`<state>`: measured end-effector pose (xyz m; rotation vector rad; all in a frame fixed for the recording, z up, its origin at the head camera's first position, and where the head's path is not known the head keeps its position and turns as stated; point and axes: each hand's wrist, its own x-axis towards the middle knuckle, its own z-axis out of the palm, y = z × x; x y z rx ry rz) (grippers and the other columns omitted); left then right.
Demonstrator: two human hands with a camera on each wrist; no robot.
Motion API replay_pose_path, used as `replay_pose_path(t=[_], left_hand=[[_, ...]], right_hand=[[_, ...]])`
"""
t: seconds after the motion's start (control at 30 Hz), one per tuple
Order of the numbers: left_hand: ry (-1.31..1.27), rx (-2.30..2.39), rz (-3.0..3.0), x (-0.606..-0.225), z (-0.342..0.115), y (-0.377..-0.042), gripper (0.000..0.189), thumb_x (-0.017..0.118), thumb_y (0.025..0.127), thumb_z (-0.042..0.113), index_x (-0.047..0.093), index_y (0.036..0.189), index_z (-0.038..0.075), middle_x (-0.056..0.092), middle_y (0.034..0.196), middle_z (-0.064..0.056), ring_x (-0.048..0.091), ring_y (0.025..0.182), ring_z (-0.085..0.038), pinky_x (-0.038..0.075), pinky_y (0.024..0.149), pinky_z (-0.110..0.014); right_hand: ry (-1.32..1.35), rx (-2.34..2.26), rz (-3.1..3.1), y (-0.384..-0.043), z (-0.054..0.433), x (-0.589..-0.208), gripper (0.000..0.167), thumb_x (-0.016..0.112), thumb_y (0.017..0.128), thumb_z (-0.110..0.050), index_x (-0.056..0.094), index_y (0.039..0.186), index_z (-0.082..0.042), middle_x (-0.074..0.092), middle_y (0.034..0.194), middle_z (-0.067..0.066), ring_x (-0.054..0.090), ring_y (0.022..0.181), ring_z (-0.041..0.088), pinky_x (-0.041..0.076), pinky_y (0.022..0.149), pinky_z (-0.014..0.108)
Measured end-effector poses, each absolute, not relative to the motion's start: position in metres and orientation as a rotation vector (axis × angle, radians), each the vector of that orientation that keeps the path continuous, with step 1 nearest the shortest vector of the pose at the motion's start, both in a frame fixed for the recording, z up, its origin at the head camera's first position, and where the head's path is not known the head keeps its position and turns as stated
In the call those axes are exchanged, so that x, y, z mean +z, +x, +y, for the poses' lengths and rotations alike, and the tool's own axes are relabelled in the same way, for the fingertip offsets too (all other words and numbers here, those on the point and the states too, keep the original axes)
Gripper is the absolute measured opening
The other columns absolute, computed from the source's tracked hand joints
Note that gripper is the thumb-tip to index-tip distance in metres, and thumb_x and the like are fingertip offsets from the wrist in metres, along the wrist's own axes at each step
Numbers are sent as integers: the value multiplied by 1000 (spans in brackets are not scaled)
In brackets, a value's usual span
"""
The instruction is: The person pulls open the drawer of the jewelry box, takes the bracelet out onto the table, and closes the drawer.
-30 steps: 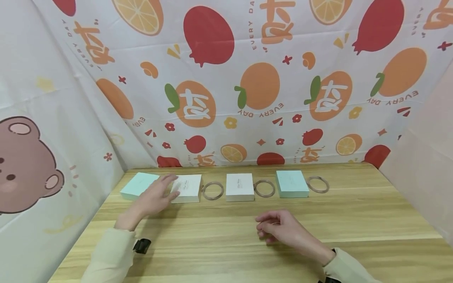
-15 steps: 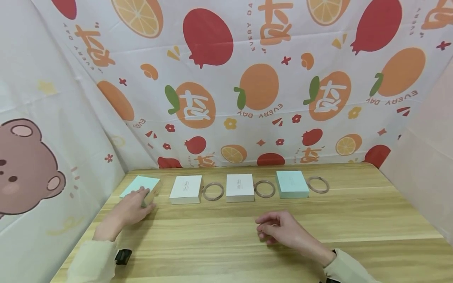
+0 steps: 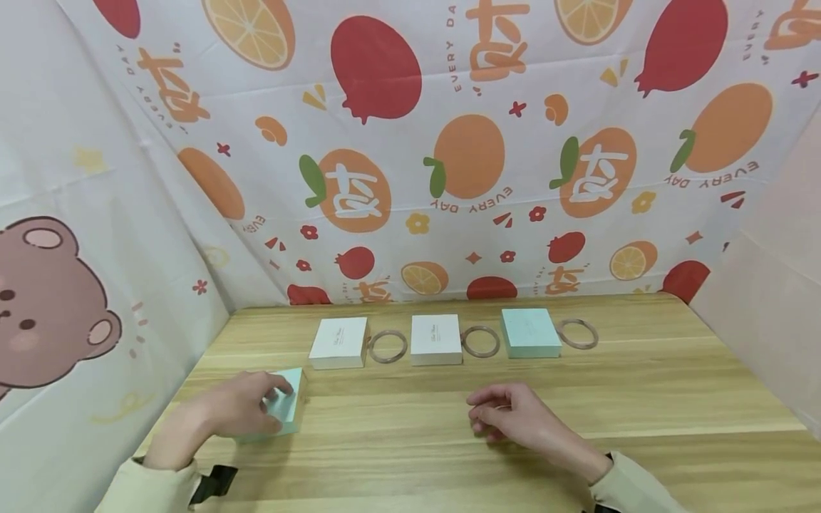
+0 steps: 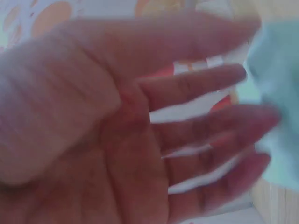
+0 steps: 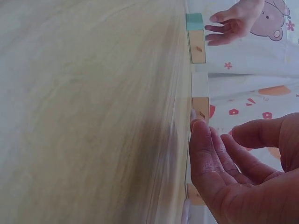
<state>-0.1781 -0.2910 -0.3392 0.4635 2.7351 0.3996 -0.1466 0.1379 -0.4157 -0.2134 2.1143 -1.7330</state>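
Note:
My left hand [image 3: 240, 406] is over a mint-green box [image 3: 293, 407] at the front left of the table. In the left wrist view, blurred, its fingers stretch toward the mint box [image 4: 282, 84], fingertips right at its edge. The right wrist view shows a gap between that left hand [image 5: 236, 21] and the mint box [image 5: 195, 21] under it. Loosely curled and holding nothing, my right hand [image 3: 516, 417] hovers low over the table, right of the middle. Nearest to it at the back are a white box [image 3: 436, 338] and a grey ring [image 3: 480, 342].
Along the back stand another white box [image 3: 338, 342] with a ring [image 3: 388, 347] beside it, and a second mint box [image 3: 529, 333] with a ring [image 3: 578, 333]. A fruit-print cloth [image 3: 471, 235] hangs behind the wooden table [image 3: 410, 456].
My left hand has moved left to the mint box, and the box has come from the back row toward the front. Its fingers have straightened. My right hand has stayed in place.

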Motion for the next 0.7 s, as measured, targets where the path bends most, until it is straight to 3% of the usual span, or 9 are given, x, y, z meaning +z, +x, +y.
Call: replay_pose_path(t=[0.17, 0.33, 0.5, 0.7], left_hand=[[438, 499, 2687, -337, -305, -181, 74, 88, 77, 24, 56, 139, 0, 63, 132, -23, 61, 117, -42, 52, 92, -57], [482, 477, 2713, -347, -315, -182, 89, 92, 70, 26, 51, 146, 6, 41, 154, -32, 45, 135, -54, 43, 101, -68], [516, 490, 2699, -356, -316, -185, 95, 93, 68, 24, 49, 150, 7, 36, 157, -33, 37, 140, -58, 38, 105, -72], [524, 462, 2741, -359, -313, -188, 90, 94, 68, 24, 53, 146, 6, 51, 149, -27, 50, 131, -48, 43, 102, -67]], right_hand=[[-208, -1733, 2113, -146, 138, -416, 28, 63, 100, -10, 65, 123, 6, 75, 102, 13, 72, 89, 19, 62, 77, 36], [-201, -1730, 2122, -146, 138, -416, 27, 63, 100, -9, 65, 122, 6, 75, 102, 13, 72, 89, 19, 62, 77, 36], [-205, -1722, 2123, -147, 138, -417, 28, 64, 100, -12, 66, 121, 5, 75, 102, 12, 72, 89, 19, 62, 76, 35], [-195, -1724, 2116, -148, 137, -419, 29, 64, 99, -12, 66, 122, 5, 75, 101, 12, 72, 88, 19, 62, 74, 34]])
